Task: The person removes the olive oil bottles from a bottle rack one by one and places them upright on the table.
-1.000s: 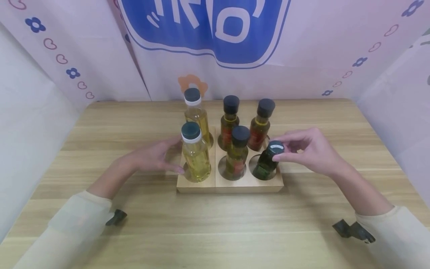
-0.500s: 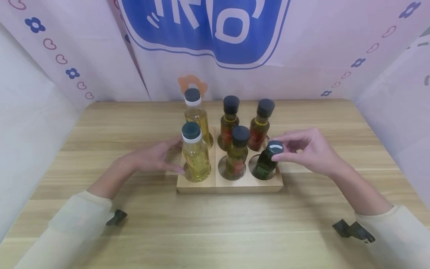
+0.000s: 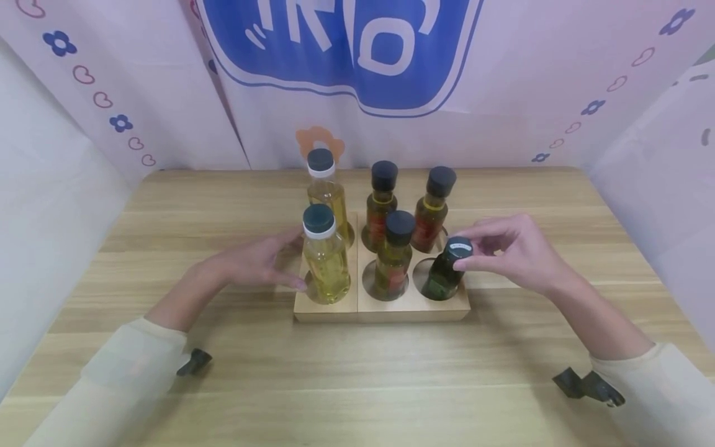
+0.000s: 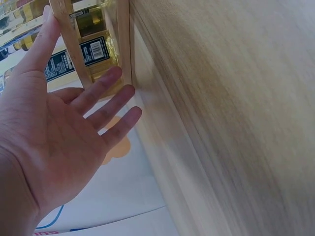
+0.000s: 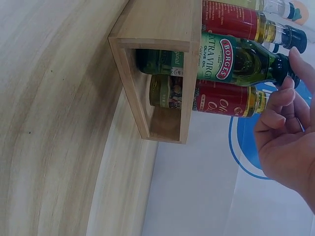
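In the head view, my right hand [image 3: 511,251] pinches the dark cap of a green olive oil bottle [image 3: 445,276] between thumb and fingers. The bottle stands leaning slightly in the front right hole of a wooden bottle rack [image 3: 413,315]. The right wrist view shows the green label of this olive oil bottle [image 5: 221,56], with its base inside the rack [image 5: 152,22]. My left hand [image 3: 254,261] is at the rack's left end, fingers extended and spread. Its thumb lies at the rack's edge in the left wrist view; the index finger is partly hidden.
Two clear bottles of yellow oil [image 3: 328,270] fill the rack's left column. Several dark-capped bottles with red labels, such as the front one [image 3: 393,267], occupy other holes. The rack stands on a wooden table [image 3: 357,385] before a printed cloth backdrop [image 3: 503,81].
The green bottle's lower part has shifted slightly to the right within its hole. Both hands stay nearly in place.
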Demonstrator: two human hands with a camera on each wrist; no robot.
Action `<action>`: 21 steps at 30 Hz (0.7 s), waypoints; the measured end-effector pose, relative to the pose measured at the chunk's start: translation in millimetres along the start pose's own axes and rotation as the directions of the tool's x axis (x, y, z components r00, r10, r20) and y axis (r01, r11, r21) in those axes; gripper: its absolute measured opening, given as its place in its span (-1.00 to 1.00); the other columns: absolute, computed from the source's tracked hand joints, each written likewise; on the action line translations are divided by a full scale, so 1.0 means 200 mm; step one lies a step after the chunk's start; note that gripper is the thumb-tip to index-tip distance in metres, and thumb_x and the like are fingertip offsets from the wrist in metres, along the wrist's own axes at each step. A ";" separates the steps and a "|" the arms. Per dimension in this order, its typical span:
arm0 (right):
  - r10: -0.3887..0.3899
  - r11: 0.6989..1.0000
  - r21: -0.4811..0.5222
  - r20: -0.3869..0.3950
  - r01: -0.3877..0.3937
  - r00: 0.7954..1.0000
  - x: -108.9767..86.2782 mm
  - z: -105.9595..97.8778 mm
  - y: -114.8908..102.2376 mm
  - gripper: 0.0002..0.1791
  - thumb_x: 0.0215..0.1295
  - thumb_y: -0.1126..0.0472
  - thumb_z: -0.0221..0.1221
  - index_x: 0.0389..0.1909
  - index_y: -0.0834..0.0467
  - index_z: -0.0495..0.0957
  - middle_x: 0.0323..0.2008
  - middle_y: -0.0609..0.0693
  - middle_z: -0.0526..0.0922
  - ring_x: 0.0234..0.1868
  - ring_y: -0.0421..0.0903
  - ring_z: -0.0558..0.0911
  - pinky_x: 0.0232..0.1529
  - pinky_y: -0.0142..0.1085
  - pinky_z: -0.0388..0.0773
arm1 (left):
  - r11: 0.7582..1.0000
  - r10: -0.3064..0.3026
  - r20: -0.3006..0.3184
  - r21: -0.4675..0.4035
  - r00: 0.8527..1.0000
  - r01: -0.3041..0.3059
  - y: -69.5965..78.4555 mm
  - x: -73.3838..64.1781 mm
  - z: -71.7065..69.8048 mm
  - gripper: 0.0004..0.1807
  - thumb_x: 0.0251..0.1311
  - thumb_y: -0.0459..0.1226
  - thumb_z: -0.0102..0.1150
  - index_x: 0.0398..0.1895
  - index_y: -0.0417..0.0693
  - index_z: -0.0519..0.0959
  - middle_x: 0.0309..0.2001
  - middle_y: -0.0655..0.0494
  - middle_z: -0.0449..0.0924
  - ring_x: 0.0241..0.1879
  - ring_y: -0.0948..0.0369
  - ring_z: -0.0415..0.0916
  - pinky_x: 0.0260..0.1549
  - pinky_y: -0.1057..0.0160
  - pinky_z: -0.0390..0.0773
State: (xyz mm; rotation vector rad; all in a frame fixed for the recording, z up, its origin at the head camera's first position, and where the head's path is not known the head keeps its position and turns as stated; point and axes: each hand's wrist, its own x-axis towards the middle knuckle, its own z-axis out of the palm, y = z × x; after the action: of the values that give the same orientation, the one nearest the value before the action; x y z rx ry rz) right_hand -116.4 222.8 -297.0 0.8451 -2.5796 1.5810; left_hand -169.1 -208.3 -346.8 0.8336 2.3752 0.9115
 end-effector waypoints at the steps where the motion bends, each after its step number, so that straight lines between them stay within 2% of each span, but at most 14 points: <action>1: 0.003 1.000 0.001 -0.005 -0.003 1.000 0.00 0.00 0.00 -0.65 0.03 0.52 0.49 -0.11 0.36 0.76 -0.51 -0.06 0.67 -0.54 -0.19 0.57 -0.54 -0.42 0.50 | 1.000 0.000 0.000 0.000 1.000 0.000 0.00 0.00 0.00 0.28 0.10 -0.07 0.58 0.68 -0.19 -0.12 0.49 -0.17 0.31 0.49 -0.14 0.23 0.51 -0.23 0.09; 5: 0.015 1.000 0.025 -0.027 -0.014 1.000 -0.01 0.00 0.00 -0.68 0.03 0.54 0.47 -0.13 0.36 0.76 -0.50 -0.05 0.68 -0.55 -0.18 0.56 -0.54 -0.41 0.50 | 1.000 0.003 0.000 -0.012 1.000 -0.003 0.00 0.00 0.00 0.27 0.12 -0.08 0.57 0.68 -0.20 -0.13 0.48 -0.18 0.32 0.48 -0.15 0.24 0.51 -0.24 0.10; 10: 0.036 0.993 0.114 -0.058 -0.029 0.998 -0.01 -0.01 0.00 -0.64 0.03 0.58 0.44 -0.12 0.25 0.80 -0.48 -0.02 0.70 -0.52 -0.18 0.56 -0.52 -0.42 0.52 | 1.000 0.014 -0.003 -0.011 1.000 -0.014 -0.01 0.00 0.00 0.25 0.14 -0.08 0.55 0.68 -0.18 -0.13 0.43 -0.16 0.39 0.44 -0.13 0.30 0.50 -0.25 0.12; 15: 0.055 0.974 0.222 -0.085 -0.034 0.995 0.00 -0.01 -0.01 -0.59 0.02 0.62 0.42 -0.13 0.17 0.81 -0.49 0.00 0.69 -0.50 -0.18 0.56 -0.48 -0.43 0.56 | 1.000 0.026 -0.006 -0.014 1.000 -0.026 -0.01 0.00 0.00 0.24 0.12 -0.11 0.56 0.68 -0.19 -0.11 0.39 -0.12 0.42 0.41 -0.10 0.33 0.49 -0.23 0.16; 21: 0.032 0.946 0.325 -0.124 0.010 0.992 0.00 0.01 -0.01 -0.55 -0.02 0.69 0.37 -0.13 0.24 0.80 -0.48 0.02 0.68 -0.49 -0.18 0.55 -0.46 -0.44 0.58 | 0.999 0.033 -0.010 0.001 0.999 -0.033 -0.01 0.00 0.00 0.20 0.14 -0.13 0.55 0.66 -0.24 -0.07 0.33 -0.12 0.47 0.37 -0.10 0.37 0.47 -0.23 0.21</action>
State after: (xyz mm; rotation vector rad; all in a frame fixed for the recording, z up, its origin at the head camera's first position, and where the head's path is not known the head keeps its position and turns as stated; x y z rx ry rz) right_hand -114.9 220.8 -295.9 0.7137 -2.2756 2.0274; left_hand -169.6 -209.4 -348.2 0.8731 2.3769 0.9295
